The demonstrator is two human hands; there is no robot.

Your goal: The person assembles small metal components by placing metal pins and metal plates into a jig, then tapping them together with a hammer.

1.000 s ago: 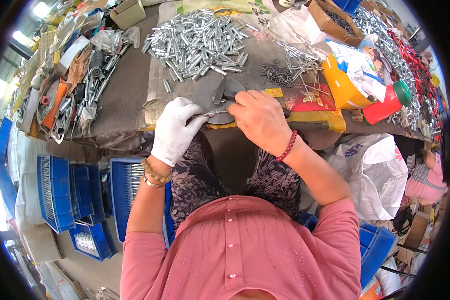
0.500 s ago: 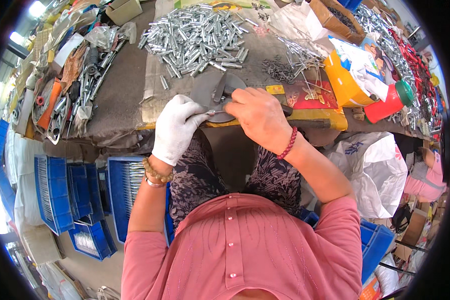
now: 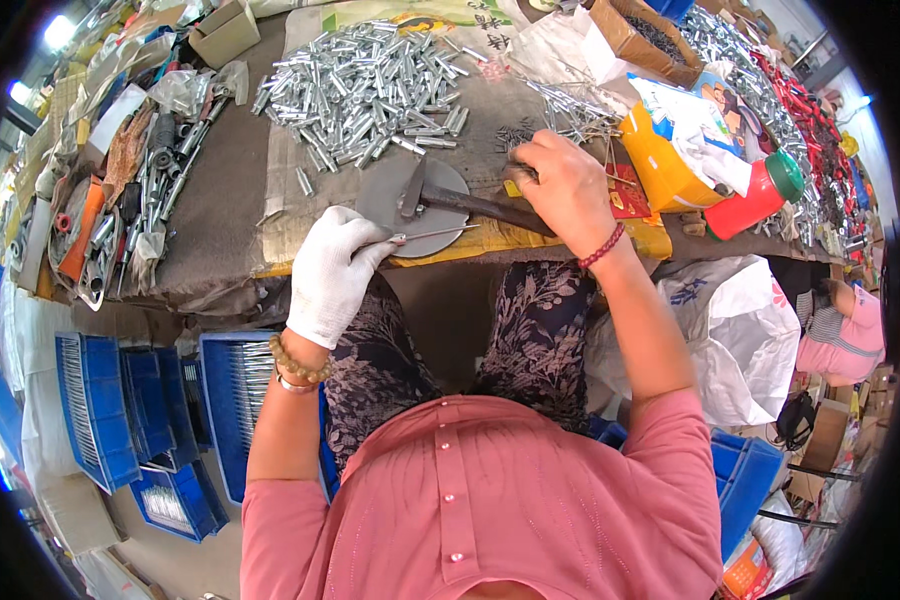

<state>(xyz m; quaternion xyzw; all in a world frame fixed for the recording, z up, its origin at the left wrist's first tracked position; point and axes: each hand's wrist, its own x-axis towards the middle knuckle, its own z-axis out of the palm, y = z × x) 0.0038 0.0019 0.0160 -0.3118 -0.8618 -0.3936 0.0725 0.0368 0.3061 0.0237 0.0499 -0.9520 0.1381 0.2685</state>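
My left hand (image 3: 338,270), in a white glove, is closed in a pinch on a thin metal rod (image 3: 435,233) that points right over a round grey metal plate (image 3: 380,190). A hammer (image 3: 470,203) lies across that plate, its head on the plate and its dark handle stretching toward my bare right hand (image 3: 567,190). The right fingers are pinched together beside a small heap of dark pins (image 3: 510,135); whatever is between them is too small to make out. Beyond the plate spreads a big pile of short silver metal sleeves (image 3: 365,90), with one sleeve (image 3: 304,181) lying apart.
Long thin rods (image 3: 575,110) lie behind my right hand. A yellow container (image 3: 655,160) and a red jar with a green lid (image 3: 755,200) stand to the right. Hand tools (image 3: 90,225) crowd the left side. Blue crates (image 3: 100,400) sit below the table, and another person (image 3: 845,335) is at far right.
My right hand has left the rod's end and moved right and up to the dark pins. The left hand still grips the rod, now more exposed. The whole view has shifted slightly.
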